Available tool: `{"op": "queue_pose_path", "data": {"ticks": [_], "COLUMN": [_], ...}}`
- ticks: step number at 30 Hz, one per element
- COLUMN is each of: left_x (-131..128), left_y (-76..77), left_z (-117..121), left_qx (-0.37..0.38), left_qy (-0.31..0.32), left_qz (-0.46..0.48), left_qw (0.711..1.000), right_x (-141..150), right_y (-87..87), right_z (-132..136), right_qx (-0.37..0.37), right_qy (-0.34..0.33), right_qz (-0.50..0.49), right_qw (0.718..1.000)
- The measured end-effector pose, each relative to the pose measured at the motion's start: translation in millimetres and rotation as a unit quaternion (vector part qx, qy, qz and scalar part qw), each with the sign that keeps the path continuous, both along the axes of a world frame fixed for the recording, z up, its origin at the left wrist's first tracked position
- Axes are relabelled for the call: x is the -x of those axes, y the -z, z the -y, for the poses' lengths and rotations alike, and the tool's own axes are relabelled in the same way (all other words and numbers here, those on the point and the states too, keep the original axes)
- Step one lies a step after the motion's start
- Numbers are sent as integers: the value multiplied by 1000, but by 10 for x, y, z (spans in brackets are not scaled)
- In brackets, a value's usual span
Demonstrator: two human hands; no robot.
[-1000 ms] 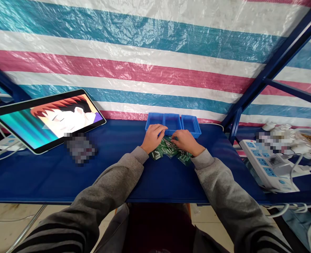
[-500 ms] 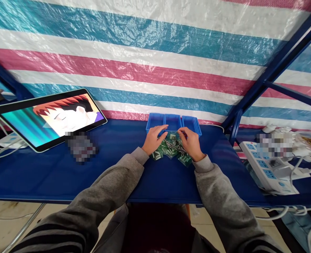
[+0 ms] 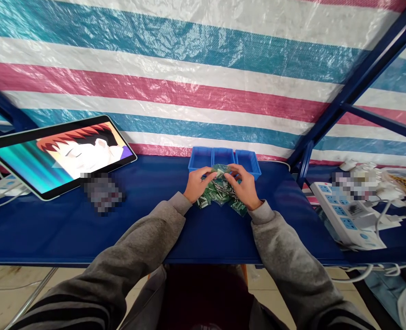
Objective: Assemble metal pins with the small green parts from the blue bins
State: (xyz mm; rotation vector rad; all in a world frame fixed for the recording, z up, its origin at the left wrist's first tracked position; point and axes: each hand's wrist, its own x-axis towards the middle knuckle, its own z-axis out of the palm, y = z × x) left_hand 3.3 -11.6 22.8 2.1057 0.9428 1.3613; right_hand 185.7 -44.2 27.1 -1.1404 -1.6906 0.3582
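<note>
Between my two hands a small greenish clear plastic bag [image 3: 221, 169] is held up, with small pale parts showing inside. My left hand [image 3: 196, 184] pinches its left edge with thumb and fingers. The right edge is gripped the same way by my right hand [image 3: 244, 187]. Under and in front of the hands lies a pile of similar bags [image 3: 219, 195] with small metal parts in them; what the parts are I cannot make out. Just behind the hands stand blue plastic bins [image 3: 246, 161] joined side by side.
On the left a tablet [image 3: 63, 158] leans upright, with a blurred dark object [image 3: 103, 192] before it. A white power strip [image 3: 343, 215] with plugs and cables lies to the right. Blue frame bars [image 3: 326, 119] and a striped sheet [image 3: 189, 91] close off the back of the blue table [image 3: 137, 229].
My right hand has come down and inward, and my left fingers have closed from a spread pose. Both hands now grip the bag, which sits higher and shows more clearly.
</note>
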Motion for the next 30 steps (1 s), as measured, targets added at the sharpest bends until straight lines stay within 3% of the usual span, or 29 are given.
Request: {"op": "queue_pose_path", "data": {"ticks": [3,13,16,21,24,28,30], "left_x": [2,-30,-30,-37,-37,-30,-31], "left_y": [-22,41,17,5,-2,-3,9], "left_z": [29,-2,0,29,40,24,20], "left_qx": [11,116,156,196,141,-23,-32], "left_qy": [5,85,96,146,118,48,41], "left_qz": [27,106,129,141,98,26,11], "left_qw": [1000,984,975,959,978,998,999], "right_x": [0,-1,-26,-51,-44,-26,-17], "right_y": [39,94,81,57,70,90,91], "right_z": [-25,-25,-24,-41,-55,-52,-35], "right_qx": [15,-44,-75,-138,-141,-130,-129], "right_qy": [-38,-42,-48,-41,-39,-26,-17], "right_qz": [25,23,19,94,87,71,65], "right_qw": [999,998,996,985,985,989,989]}}
